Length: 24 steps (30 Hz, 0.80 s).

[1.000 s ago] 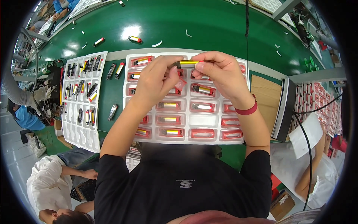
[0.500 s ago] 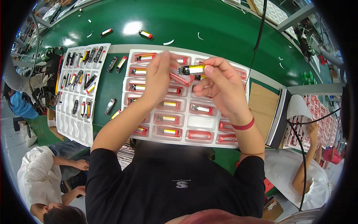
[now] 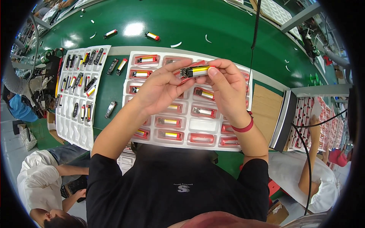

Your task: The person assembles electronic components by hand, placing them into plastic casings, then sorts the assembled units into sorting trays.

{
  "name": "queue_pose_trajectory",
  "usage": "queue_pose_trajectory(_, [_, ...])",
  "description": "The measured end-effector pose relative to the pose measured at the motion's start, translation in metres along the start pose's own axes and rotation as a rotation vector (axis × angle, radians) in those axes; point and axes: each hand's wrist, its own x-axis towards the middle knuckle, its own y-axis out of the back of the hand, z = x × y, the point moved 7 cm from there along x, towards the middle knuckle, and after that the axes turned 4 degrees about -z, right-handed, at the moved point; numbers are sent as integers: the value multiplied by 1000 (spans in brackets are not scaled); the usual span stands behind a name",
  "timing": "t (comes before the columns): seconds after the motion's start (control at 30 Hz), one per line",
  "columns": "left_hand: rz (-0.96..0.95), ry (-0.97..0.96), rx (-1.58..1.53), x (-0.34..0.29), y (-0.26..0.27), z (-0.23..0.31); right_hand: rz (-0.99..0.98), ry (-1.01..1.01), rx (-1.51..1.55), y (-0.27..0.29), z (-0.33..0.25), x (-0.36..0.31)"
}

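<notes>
In my right hand [image 3: 231, 91], a battery cell [image 3: 201, 71] with a silver and yellow wrap is pinched between thumb and fingers, its black end pointing left. My left hand [image 3: 157, 89] has its fingers around a translucent red plastic shell [image 3: 185, 81], partly hidden behind the cell. Shell and cell overlap, but whether the cell is inside I cannot tell. Both hands are above a white moulded tray [image 3: 204, 125], where several red shells, many with cells in them, lie in the pockets.
To the left, a second white tray [image 3: 72, 131] holds several black and yellow cells. Loose cells [image 3: 153, 36] and white strips lie on the green bench [image 3: 171, 22]. Brown cardboard [image 3: 266, 110] lies to the right, and a cable [image 3: 254, 34] hangs near the tray. People sit on both sides.
My left hand has turned palm up and brought the red shell against the battery cell. The right hand stays nearly in place with the cell.
</notes>
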Motion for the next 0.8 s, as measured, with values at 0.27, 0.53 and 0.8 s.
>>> queue_pose_trajectory(0.27, [120,-104,361,-4,1,12,73,10,-292,6,-13,6])
queue_pose_trajectory(0.53, [107,-106,424,-3,1,12,66,-20,-465,6,1,5])
queue_pose_trajectory(0.8, [2,-121,263,2,6,9,85,63,-567,7,6,7])
